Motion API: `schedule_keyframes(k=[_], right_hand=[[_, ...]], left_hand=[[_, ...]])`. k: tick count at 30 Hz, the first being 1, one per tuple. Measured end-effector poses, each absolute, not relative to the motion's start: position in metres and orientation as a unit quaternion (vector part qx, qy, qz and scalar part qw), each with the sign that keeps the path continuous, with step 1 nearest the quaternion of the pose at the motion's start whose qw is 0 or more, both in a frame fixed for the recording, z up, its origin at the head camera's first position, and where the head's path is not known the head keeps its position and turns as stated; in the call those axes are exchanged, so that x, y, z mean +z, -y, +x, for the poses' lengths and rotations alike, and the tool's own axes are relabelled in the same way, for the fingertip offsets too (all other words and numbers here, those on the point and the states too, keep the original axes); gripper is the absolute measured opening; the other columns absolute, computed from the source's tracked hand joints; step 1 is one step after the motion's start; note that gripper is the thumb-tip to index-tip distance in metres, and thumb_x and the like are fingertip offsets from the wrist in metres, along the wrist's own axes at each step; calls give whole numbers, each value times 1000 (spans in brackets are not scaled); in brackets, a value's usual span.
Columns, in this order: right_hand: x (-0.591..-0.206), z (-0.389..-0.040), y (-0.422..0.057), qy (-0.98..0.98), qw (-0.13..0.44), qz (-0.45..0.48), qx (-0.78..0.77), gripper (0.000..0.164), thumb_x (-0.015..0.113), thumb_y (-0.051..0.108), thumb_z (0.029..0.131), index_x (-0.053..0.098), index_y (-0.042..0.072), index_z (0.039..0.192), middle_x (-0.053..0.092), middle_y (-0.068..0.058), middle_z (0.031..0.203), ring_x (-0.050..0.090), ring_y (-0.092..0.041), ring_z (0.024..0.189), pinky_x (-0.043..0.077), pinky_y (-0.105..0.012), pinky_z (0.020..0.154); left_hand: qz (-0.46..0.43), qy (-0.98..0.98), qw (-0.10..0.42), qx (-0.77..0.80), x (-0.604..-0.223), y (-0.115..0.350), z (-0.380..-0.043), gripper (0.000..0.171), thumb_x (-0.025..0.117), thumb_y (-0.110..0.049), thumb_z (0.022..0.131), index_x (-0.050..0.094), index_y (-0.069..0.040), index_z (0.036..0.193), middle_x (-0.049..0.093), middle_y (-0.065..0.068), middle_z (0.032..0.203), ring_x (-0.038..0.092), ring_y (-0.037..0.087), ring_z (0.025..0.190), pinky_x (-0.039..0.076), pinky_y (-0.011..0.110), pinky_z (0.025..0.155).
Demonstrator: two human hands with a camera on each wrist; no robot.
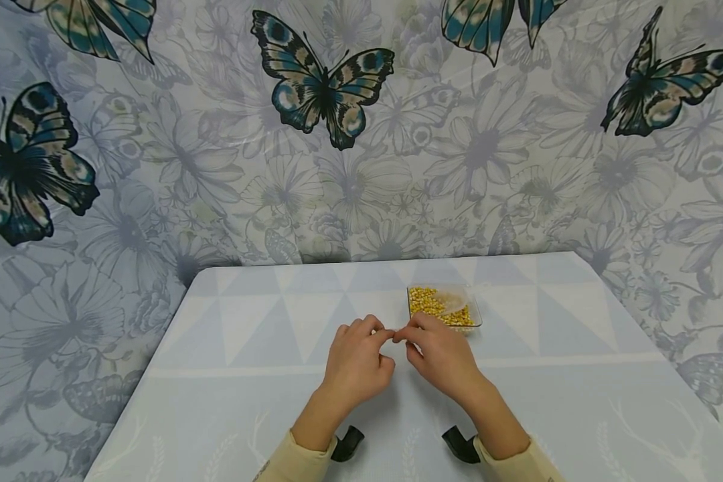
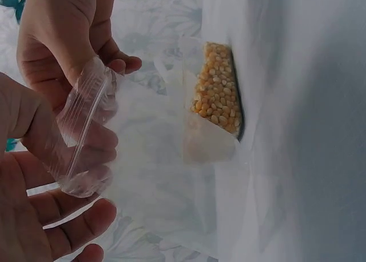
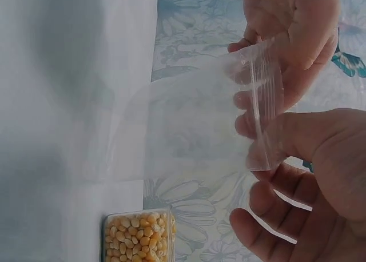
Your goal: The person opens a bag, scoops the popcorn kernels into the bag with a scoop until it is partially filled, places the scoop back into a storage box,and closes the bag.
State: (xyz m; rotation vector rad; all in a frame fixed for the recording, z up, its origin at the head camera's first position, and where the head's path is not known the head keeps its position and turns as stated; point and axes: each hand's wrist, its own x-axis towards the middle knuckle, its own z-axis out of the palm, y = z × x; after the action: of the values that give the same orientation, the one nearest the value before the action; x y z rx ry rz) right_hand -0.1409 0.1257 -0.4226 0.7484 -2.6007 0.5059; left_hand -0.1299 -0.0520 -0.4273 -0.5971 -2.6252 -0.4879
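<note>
Both hands hold a clear zip bag up by its zip edge over the table. My left hand [image 1: 358,361] pinches one end of the mouth between thumb and fingers. At the other end, my right hand [image 1: 442,355] pinches it too, with thumb and fingertips close to the left ones. The bag [image 3: 189,113] hangs down flat, with nothing visible inside. Beyond the right hand stands a rectangular glass container [image 1: 477,323] of yellow corn kernels [image 1: 422,301]. A pale translucent piece [image 1: 452,301] lies on the kernels, its kind unclear.
A pale table [image 1: 265,415] with a triangle pattern stretches around the hands. Behind its far edge hangs a fabric backdrop [image 1: 482,154] with flowers and butterflies. Black wrist mounts [image 1: 347,444] stick out beside both sleeves.
</note>
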Motion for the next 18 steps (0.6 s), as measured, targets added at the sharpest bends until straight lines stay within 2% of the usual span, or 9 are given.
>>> schedule_keyframes(k=[6,10,13,18], right_hand=[[-423,-142,-127,919,163,296,204,29,75,1,78,76,20,100,61,7,90,52,-5,68,42,-17,57],[-422,-142,-127,915,139,304,227,28,73,1,80,75,18,102,62,5,91,55,-5,71,46,-18,62],[-419,-143,-129,916,120,293,248,27,72,0,82,74,17,104,63,5,93,56,-6,75,48,-19,65],[-416,-143,-131,912,100,276,286,27,72,0,83,73,15,106,64,3,93,53,-6,74,47,-20,64]], left_hand=[[-193,934,233,-190,-428,52,-131,11,71,-19,84,80,-20,92,62,-7,83,56,13,69,40,26,63],[-190,931,231,-208,-428,53,-132,4,76,-19,84,79,-18,86,64,-4,80,57,13,66,43,25,59],[-190,933,212,-218,-428,54,-133,5,75,-14,82,78,-17,85,64,-3,80,58,12,67,46,25,60],[-199,938,178,-219,-426,56,-133,17,69,-7,80,79,-18,90,64,-5,82,58,11,68,46,23,59]])
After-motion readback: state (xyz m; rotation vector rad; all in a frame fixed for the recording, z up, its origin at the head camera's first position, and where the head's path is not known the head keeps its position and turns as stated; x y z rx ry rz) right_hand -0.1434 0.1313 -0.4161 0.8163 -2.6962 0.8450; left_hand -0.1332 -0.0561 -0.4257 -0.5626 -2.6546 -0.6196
